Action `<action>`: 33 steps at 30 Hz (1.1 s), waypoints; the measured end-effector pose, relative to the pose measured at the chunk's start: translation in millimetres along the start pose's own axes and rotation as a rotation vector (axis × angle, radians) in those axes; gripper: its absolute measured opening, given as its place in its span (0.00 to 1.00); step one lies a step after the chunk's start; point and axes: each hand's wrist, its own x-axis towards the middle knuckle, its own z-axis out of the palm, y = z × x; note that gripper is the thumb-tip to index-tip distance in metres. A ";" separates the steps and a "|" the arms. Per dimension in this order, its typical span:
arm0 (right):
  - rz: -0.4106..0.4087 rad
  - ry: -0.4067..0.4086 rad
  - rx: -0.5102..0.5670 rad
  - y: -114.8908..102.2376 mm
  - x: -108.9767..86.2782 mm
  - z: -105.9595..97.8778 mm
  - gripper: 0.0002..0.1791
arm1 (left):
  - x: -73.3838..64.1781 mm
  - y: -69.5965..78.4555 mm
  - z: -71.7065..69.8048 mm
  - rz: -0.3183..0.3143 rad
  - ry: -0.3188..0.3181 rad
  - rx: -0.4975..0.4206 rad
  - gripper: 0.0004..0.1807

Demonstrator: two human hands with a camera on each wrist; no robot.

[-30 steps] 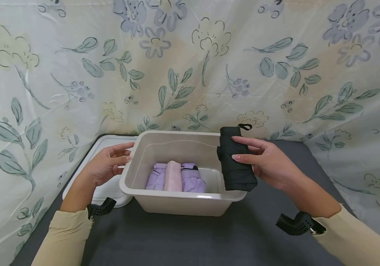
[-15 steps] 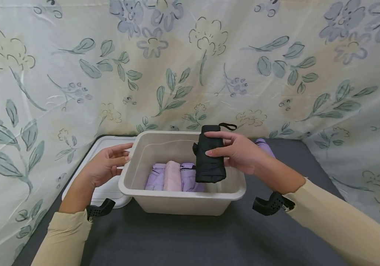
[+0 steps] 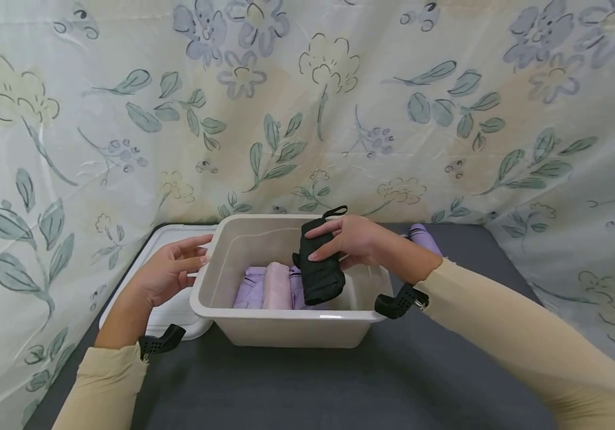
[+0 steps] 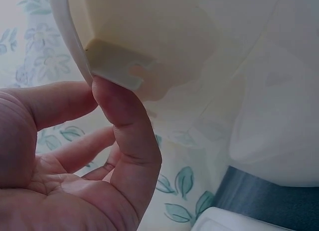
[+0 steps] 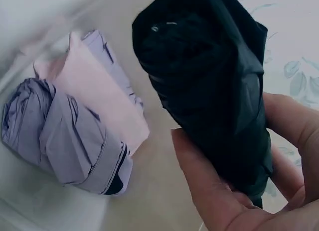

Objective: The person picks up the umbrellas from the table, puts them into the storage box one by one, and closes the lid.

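A beige plastic bin stands in the middle of the table. My left hand pinches its left rim between thumb and finger, as the left wrist view shows. My right hand holds a black folded umbrella with a wrist loop at its top end, tilted above the right part of the bin's inside. Two lilac folded umbrellas and a pink rolled one between them lie side by side in the bin. The black umbrella partly covers the right lilac one in the head view.
A white lid lies left of the bin, partly under its rim. Another purple folded umbrella lies on the dark grey table behind my right forearm. A floral curtain hangs behind and along the sides.
My right hand has carried the black umbrella left from the bin's right rim to over its inside, then lowered and tilted it. The left hand stays at the rim.
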 end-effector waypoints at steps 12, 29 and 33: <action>0.113 -0.032 -0.149 3.5 28.2 6.5 0.29 | -0.1 0.0 -0.3 0.001 0.001 -0.001 0.28; 0.200 -0.066 -0.280 -4.1 55.3 17.0 0.30 | 4.4 3.8 0.6 0.000 -0.009 -0.022 0.28; 0.207 -0.078 -0.340 -4.7 61.5 20.6 0.30 | 5.1 4.3 0.0 0.010 -0.012 -0.021 0.27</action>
